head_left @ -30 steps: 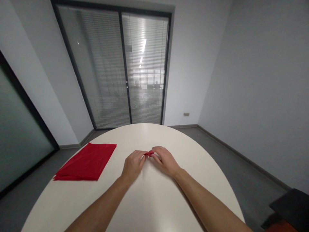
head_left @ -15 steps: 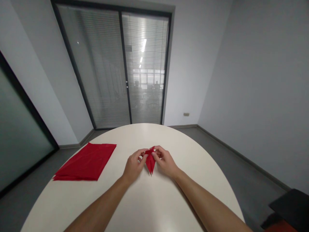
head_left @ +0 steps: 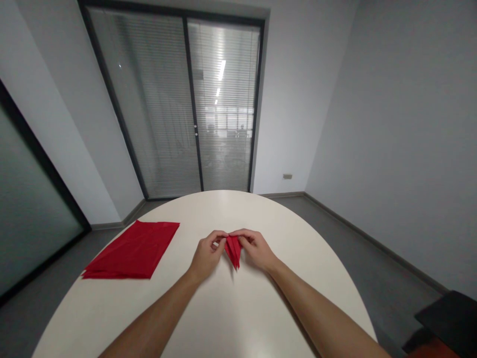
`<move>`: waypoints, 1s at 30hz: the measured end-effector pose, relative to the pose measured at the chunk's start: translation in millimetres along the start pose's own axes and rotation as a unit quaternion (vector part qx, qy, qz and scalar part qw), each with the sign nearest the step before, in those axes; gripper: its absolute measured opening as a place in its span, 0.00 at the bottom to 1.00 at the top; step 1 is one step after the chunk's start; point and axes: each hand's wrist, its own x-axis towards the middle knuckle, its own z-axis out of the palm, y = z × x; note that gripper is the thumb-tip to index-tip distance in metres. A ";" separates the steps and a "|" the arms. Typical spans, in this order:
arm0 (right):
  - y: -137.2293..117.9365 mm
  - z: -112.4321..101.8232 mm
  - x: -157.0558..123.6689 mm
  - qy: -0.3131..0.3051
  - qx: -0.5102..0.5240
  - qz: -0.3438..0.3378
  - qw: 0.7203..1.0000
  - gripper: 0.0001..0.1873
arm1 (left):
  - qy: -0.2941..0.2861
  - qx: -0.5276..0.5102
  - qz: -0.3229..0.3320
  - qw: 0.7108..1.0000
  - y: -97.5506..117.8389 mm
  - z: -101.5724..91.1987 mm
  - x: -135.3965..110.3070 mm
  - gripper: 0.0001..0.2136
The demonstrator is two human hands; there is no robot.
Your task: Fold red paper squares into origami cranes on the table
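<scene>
A small folded piece of red paper [head_left: 233,252], its narrow points facing me, is held between my two hands over the white table. My left hand [head_left: 207,252] pinches its upper left corner between thumb and fingers. On the other side, my right hand [head_left: 257,249] grips the upper right edge, with the index finger stretched along the top. Several layers show at the lower tip. To the left lies a stack of flat red paper sheets [head_left: 134,251], apart from both hands.
The round white table [head_left: 223,209] has its curved far edge ahead of me. Beyond it stand glass panels with blinds [head_left: 223,149]. A black object [head_left: 450,318], partly cut off, sits beside the table at the lower right.
The upper flap of the folded paper, which stuck up between my fingers, no longer shows. My right fingers have shifted across the top edge, and the lower tip has swung slightly right.
</scene>
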 end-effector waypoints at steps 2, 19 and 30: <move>-1.9 -0.5 -0.4 -0.008 -0.005 0.000 1.000 0.16 | 0.000 0.006 -0.003 1.000 0.8 -0.2 -0.2 0.09; 6.8 4.3 0.1 0.029 -0.019 0.025 0.999 0.15 | -0.006 -0.015 -0.045 0.999 -3.6 0.1 1.7 0.12; 0.4 -0.2 -1.9 0.002 -0.123 -0.013 0.992 0.15 | -0.046 -0.019 -0.051 0.997 -6.1 0.0 1.7 0.11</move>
